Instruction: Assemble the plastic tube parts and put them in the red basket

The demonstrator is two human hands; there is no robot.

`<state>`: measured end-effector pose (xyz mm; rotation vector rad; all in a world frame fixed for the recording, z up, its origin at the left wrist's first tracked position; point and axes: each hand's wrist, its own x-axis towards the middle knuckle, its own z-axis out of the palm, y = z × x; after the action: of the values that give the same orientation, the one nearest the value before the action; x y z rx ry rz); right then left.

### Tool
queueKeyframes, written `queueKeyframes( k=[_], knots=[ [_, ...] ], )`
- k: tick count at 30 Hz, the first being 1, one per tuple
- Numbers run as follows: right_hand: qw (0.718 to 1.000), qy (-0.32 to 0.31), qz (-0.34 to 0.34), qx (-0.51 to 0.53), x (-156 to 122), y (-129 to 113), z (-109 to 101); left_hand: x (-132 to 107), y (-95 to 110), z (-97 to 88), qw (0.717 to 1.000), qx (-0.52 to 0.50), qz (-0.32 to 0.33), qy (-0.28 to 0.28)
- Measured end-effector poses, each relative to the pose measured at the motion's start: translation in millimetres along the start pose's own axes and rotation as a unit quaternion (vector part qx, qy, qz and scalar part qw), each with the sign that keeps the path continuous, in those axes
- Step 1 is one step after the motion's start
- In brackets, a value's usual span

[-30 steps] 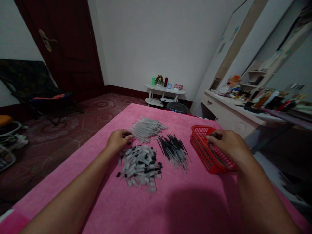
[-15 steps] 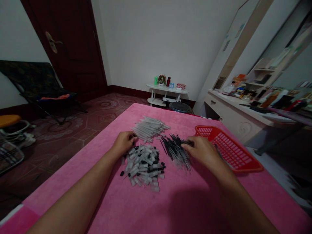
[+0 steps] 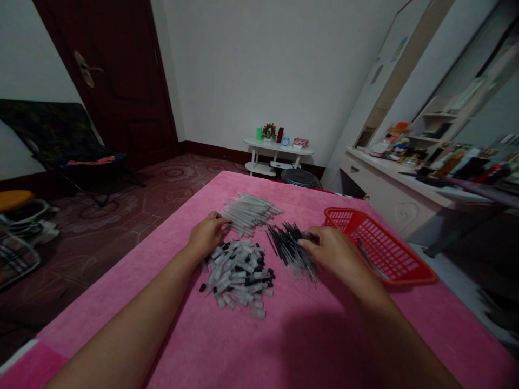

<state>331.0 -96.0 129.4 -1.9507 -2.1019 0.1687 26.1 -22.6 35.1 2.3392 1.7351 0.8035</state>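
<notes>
My left hand (image 3: 207, 235) is at the left end of a pile of whitish pen barrels (image 3: 251, 212), its fingers curled and pinching at the end of a barrel. My right hand (image 3: 330, 247) rests at the right side of a bundle of black pen refills (image 3: 290, 246), thumb and fingers closed on the refills' upper ends. The refills' lower ends look clear and point towards me. Just below my left hand lies a heap of clear pen caps (image 3: 239, 278) mixed with small black plugs (image 3: 271, 274). The undersides of both hands' fingers are partly hidden.
All piles lie on a pink cloth-covered table (image 3: 227, 346). A red plastic basket (image 3: 381, 248) stands to the right, a thin curved item inside it. Beyond are a small white side table (image 3: 279, 147), a black round stool (image 3: 300, 177), a cluttered dresser (image 3: 397, 189) and a folding chair (image 3: 68, 140).
My left hand has moved slightly up and right, its index finger reaching onto the barrel ends. My right hand has shifted slightly left over the refills. The piles look the same.
</notes>
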Motion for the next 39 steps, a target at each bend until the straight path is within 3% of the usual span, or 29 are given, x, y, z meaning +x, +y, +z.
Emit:
queueKeyframes(
  k=[6, 12, 23, 27, 34, 39],
  knots=[
    [1.000, -0.021, -0.006, -0.017, -3.3, -11.2, 13.4, -0.8, 0.0, -1.9, 0.999, 0.039, 0.013, 0.007],
    [0.996, -0.059, -0.033, -0.054, -9.7, -23.8, 40.7, -1.0, -0.3, -4.1, 0.995, 0.038, 0.090, 0.005],
    [0.988, -0.004, -0.030, -0.151, -17.0, -41.9, 76.6, -1.2, 5.0, -2.1, 0.987, -0.023, 0.147, 0.066],
    [0.991, -0.009, -0.013, -0.133, -17.6, -40.1, 66.9, -0.6, 3.5, 1.6, 0.982, -0.029, 0.173, 0.066],
    [1.000, -0.002, -0.014, -0.022, -13.6, -27.3, 20.6, -1.3, -0.2, 3.4, 0.984, -0.039, 0.161, 0.067],
    [1.000, -0.014, -0.026, -0.003, -13.0, -24.8, 11.4, -2.1, 0.2, 2.0, 0.985, -0.055, 0.146, 0.071]
  ],
)
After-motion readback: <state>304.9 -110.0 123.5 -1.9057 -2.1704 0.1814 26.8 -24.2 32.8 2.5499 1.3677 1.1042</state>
